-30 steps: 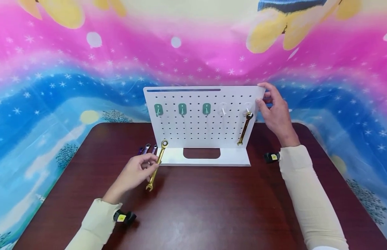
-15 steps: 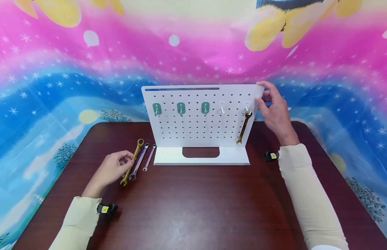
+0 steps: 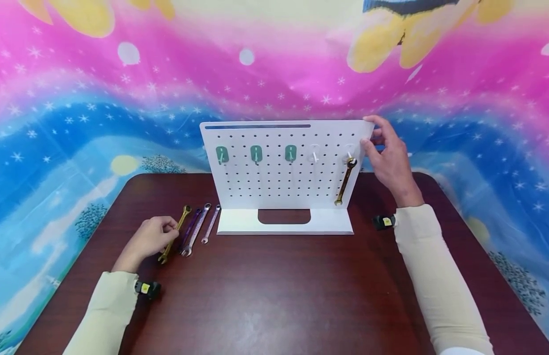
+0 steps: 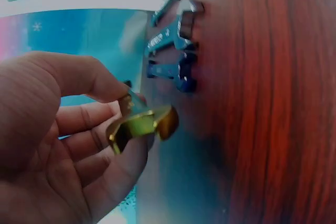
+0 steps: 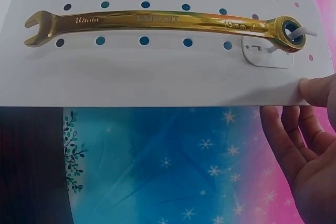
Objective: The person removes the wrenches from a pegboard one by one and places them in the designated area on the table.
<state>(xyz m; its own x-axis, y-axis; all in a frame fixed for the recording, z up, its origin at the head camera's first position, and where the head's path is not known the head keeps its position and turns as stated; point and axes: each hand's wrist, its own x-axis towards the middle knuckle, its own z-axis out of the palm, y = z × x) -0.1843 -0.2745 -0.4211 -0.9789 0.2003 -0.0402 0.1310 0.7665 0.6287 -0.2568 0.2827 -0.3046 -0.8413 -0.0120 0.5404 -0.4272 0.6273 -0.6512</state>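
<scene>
My left hand [image 3: 151,237] pinches a gold combination wrench [image 3: 182,221] between thumb and fingers, close over the left part of the table. In the left wrist view, the open end of that wrench [image 4: 139,125] points at the camera. Just right of it lie a purple wrench [image 3: 191,224], a silver wrench [image 3: 197,228] and a smaller one [image 3: 211,225]. My right hand [image 3: 393,160] grips the upper right edge of a white pegboard [image 3: 274,175], thumb in front and fingers behind. Beside that hand, another gold wrench [image 5: 157,22] hangs by its ring end on a white hook.
Three green-backed hooks [image 3: 256,154] and a clear-backed hook [image 3: 315,154] on the pegboard hold nothing. The board's base stands on a dark red-brown table [image 3: 274,286]. Behind it hangs a colourful cloth backdrop [image 3: 274,64].
My left hand has carried the gold wrench left and away from the pegboard, past the other wrenches, to the left end of their row. My right hand stays on the board's edge.
</scene>
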